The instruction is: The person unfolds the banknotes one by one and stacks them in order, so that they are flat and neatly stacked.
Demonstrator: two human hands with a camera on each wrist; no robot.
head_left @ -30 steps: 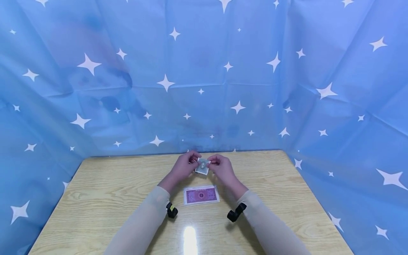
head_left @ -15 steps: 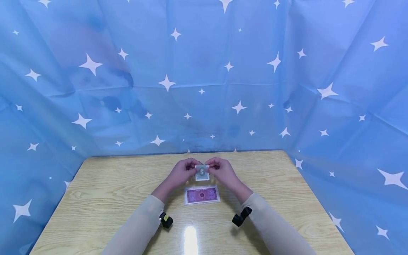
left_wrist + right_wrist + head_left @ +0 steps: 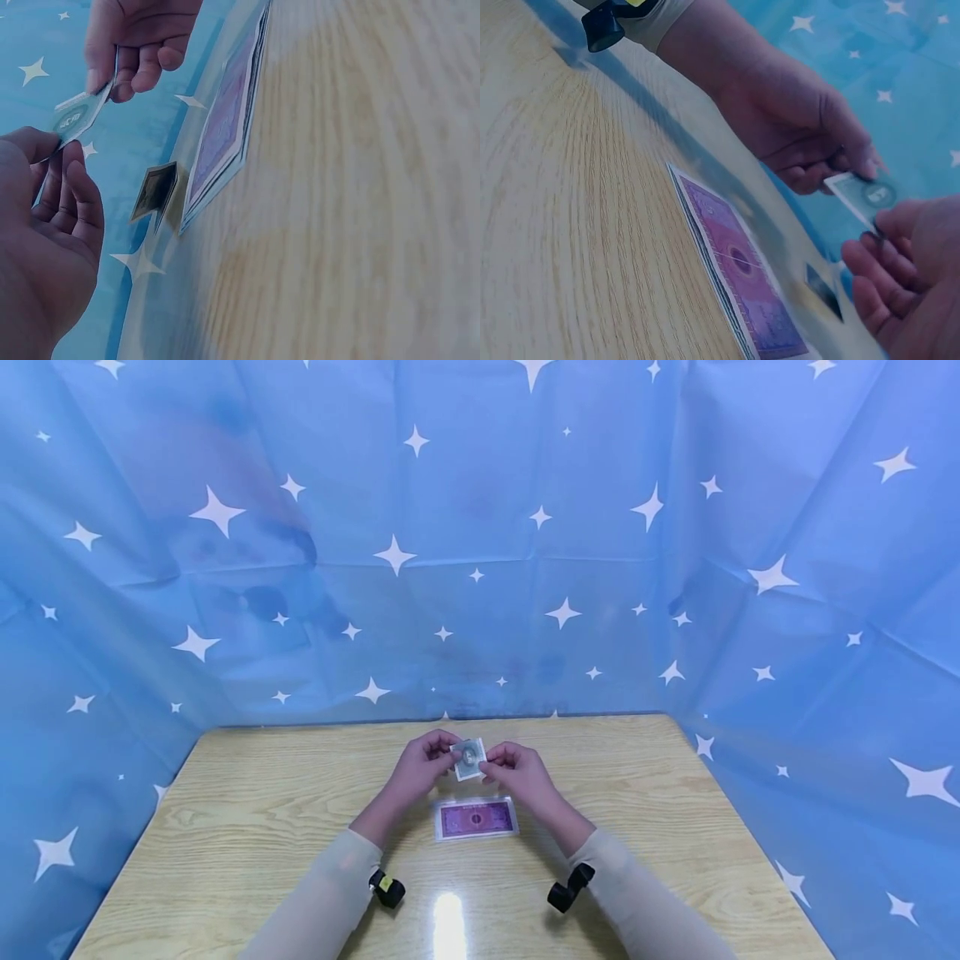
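A folded greenish-grey banknote with a pale border is held above the table between both hands. My left hand pinches its left side between thumb and fingers. My right hand pinches its right side near the lower corner, thumb in front. Below the hands, a stack of purple banknotes lies flat on the table; its layered edges show in the left wrist view. Just beyond that stack, a small folded dark note stands partly unfolded on the table. The hands hide it in the head view.
The wooden table ends at a blue curtain with white stars behind and at both sides. A black wrist camera sits on the left sleeve, another black camera on the right. A bright reflection lies on the near tabletop.
The folded banknote first came nearer the purple stack and turned upright, then rose slightly, shifted left and tilted. Both hands moved with it. The purple stack stayed in place.
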